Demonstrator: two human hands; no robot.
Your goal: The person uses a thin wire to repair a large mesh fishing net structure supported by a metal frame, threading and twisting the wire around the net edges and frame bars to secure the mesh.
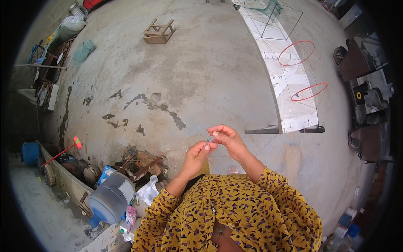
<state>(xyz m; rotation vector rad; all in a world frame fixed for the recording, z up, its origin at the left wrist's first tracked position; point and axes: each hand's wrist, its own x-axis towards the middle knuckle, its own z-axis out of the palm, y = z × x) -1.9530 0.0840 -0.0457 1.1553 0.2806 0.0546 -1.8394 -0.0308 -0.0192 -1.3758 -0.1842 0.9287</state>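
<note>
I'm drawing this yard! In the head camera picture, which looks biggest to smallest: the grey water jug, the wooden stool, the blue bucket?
1. Grey water jug, though it lies nearest the camera.
2. Wooden stool.
3. Blue bucket, partly hidden at the dark rim; close to the stool, so unsure.

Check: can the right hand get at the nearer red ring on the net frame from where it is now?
Probably not. The right hand is pinched against the left hand close to the body, while the red ring sits well beyond it on the net frame. Nothing blocks the way; it looks simply too far.
</note>
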